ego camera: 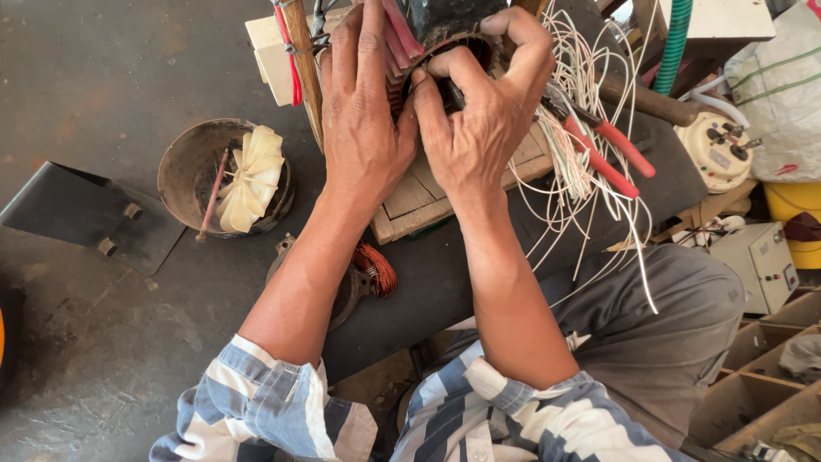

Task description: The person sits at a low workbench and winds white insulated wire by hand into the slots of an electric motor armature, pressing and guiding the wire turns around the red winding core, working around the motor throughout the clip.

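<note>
Pressing against a round dark motor stator (445, 26) at the top centre of the frame, both hands work close together; the left hand (363, 120) lies flat with fingers stretched upward along the stator's left side, palm down, not closed around anything that shows; the right hand (483, 111) curls over the stator's opening, thumb and fingers bent in toward the bore, touching it, though whether they pinch anything inside cannot be told; the stator sits on a small wooden board (428, 197) just below the hands; red insulation strips (402, 30) stand beside the left fingertips at the stator's rim; a loose bundle of white wires (581, 145) spills from the upper right down toward the centre right, just beside the right hand; red-handled pliers (603, 145) lie among those wires on the dark table top (428, 274); a wooden-handled tool (304, 60) leans along the left hand's outer edge; at the left centre a round rusty metal cover (184, 175) holds a cream plastic fan (251, 178); a coil of copper wire (376, 267) shows under the left forearm; a flat dark metal plate (85, 214) lies at the far left; a cream round part (717, 150) rests at the right edge; the sleeves are striped blue and white.
</note>
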`<state>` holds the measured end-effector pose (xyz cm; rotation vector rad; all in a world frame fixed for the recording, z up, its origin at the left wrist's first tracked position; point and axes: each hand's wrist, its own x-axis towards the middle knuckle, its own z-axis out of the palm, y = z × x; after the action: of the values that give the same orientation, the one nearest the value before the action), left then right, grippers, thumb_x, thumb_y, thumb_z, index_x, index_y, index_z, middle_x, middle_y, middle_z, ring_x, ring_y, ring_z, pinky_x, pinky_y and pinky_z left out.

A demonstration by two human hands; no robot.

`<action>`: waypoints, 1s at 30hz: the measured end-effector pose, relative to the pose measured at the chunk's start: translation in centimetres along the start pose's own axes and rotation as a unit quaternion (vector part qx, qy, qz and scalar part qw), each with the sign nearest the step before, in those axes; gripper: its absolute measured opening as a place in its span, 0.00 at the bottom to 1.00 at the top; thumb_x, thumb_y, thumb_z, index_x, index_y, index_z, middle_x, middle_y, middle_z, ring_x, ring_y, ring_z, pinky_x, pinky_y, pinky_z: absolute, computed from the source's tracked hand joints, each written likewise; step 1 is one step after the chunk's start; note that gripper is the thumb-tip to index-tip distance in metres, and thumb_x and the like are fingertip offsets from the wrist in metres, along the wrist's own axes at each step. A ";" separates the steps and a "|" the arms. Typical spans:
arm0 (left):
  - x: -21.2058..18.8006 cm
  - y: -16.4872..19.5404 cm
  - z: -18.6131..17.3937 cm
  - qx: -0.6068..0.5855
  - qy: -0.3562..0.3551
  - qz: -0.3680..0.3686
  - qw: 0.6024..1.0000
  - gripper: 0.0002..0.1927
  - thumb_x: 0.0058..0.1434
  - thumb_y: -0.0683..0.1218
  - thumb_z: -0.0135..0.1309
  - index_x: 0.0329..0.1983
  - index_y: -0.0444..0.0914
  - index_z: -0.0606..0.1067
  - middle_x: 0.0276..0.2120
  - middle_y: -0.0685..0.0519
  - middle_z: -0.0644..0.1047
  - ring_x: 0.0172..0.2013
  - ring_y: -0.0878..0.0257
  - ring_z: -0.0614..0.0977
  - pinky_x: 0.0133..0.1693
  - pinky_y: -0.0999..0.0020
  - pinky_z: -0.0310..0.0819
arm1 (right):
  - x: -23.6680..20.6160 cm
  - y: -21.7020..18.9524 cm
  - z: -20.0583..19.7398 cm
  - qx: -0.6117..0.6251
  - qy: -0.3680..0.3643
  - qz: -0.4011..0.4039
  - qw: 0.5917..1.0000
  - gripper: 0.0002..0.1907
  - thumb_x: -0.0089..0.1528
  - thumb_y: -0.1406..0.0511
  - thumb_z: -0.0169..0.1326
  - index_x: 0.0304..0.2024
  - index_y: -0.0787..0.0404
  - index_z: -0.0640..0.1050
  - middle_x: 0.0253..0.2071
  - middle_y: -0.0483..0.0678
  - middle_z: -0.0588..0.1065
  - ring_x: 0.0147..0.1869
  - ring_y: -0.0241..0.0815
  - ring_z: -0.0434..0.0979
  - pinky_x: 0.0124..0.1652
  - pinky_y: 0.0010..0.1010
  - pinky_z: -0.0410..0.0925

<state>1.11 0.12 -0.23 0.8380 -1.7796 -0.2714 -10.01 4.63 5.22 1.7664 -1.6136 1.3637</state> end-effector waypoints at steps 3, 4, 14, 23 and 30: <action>0.0 0.0 0.2 0.002 0.000 -0.005 1.000 0.38 0.71 0.40 0.57 0.78 0.40 0.51 0.68 0.44 0.62 0.63 0.44 0.68 0.66 0.55 0.63 | 0.2 -0.5 -0.1 -0.007 0.002 0.000 1.000 0.09 0.67 0.59 0.68 0.38 0.54 0.81 0.58 0.47 0.60 0.66 0.46 0.60 0.65 0.39 0.57; 0.0 0.0 0.2 0.002 0.001 -0.005 1.000 0.38 0.71 0.40 0.57 0.78 0.40 0.51 0.69 0.44 0.62 0.63 0.44 0.68 0.67 0.55 0.63 | 0.2 -0.6 -0.2 -0.009 0.003 -0.001 1.000 0.09 0.68 0.59 0.67 0.38 0.54 0.81 0.58 0.47 0.60 0.66 0.46 0.60 0.65 0.39 0.57; 0.0 0.1 -0.3 0.004 -0.014 0.005 1.000 0.42 0.64 0.39 0.59 0.77 0.37 0.50 0.68 0.42 0.62 0.60 0.43 0.69 0.65 0.54 0.63 | 0.6 0.6 0.2 -0.002 0.033 0.046 0.998 0.10 0.71 0.61 0.62 0.37 0.58 0.80 0.59 0.46 0.64 0.67 0.45 0.64 0.68 0.39 0.59; 0.0 -0.1 -0.2 0.000 -0.006 0.005 1.000 0.41 0.65 0.37 0.58 0.77 0.39 0.52 0.67 0.43 0.62 0.60 0.43 0.69 0.65 0.54 0.63 | -1.5 1.3 -0.7 -0.009 -0.016 0.002 1.000 0.09 0.61 0.62 0.74 0.37 0.53 0.84 0.64 0.46 0.61 0.70 0.48 0.58 0.67 0.40 0.57; -0.2 -0.2 0.0 0.010 -0.008 0.006 1.000 0.40 0.66 0.37 0.58 0.77 0.39 0.52 0.67 0.43 0.62 0.60 0.42 0.68 0.64 0.54 0.63 | -1.9 1.6 -0.3 -0.050 -0.032 0.016 0.998 0.09 0.59 0.63 0.74 0.35 0.54 0.84 0.59 0.45 0.62 0.65 0.48 0.60 0.65 0.38 0.59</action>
<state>1.26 0.06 -0.48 0.8408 -1.8052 -0.2529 -11.30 5.46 3.22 1.7498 -1.7198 1.2301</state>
